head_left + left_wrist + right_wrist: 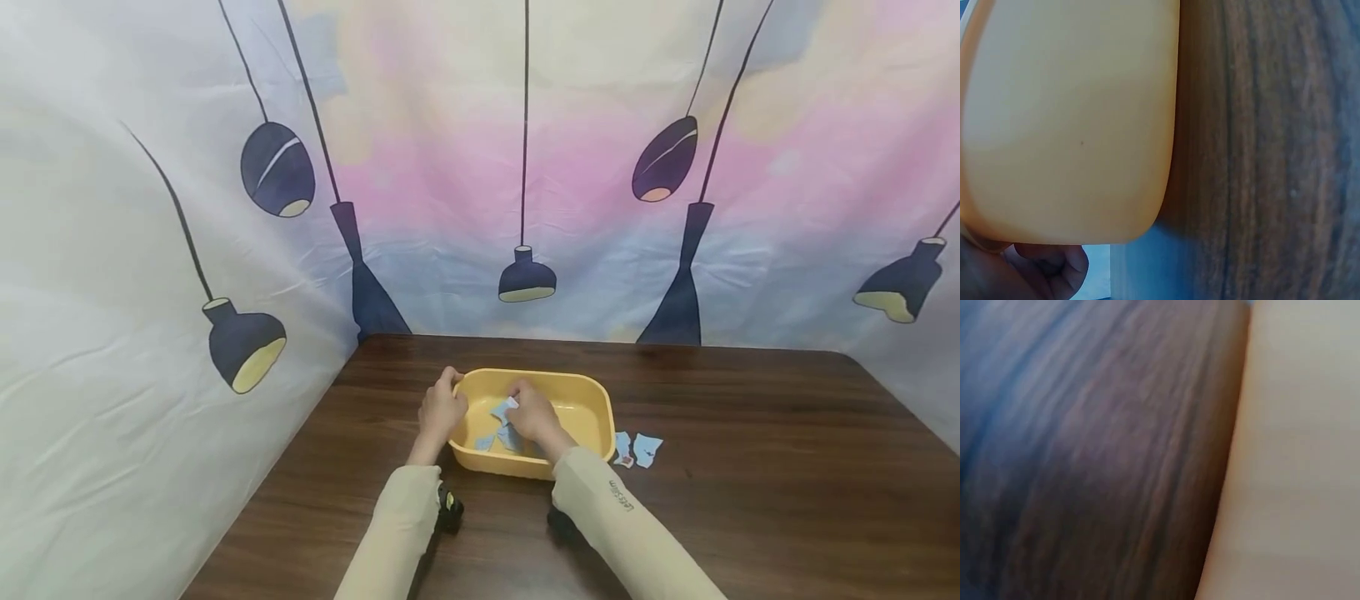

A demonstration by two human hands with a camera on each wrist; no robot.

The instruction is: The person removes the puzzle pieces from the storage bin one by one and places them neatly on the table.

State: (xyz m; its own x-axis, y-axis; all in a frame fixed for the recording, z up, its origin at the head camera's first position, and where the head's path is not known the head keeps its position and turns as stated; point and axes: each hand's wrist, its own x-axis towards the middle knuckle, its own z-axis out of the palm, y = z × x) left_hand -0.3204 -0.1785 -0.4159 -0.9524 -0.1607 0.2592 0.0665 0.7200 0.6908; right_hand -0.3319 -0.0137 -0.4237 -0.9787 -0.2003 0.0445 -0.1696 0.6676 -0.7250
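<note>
A yellow plastic basin (564, 383) stands on the table. My left hand (442, 408) grips its left end, thumb at the rim; in the left wrist view, curled fingers of the left hand (1054, 269) show beyond the basin wall (1079, 125). Inside the basin, my right hand (536, 414) pinches a torn light-blue paper scrap (501, 410). More paper scraps (485, 442) lie on the basin floor beneath it, partly overlapped by the hand. The right wrist view has only the basin's outer wall (1297, 456) and tabletop, with the right hand out of sight.
Two torn blue paper pieces (648, 450) lie on the table just right of the basin. The dark wood table (757, 467) reaches back to a hanging cloth (457, 250) printed with lamps, which also closes off the left and right sides.
</note>
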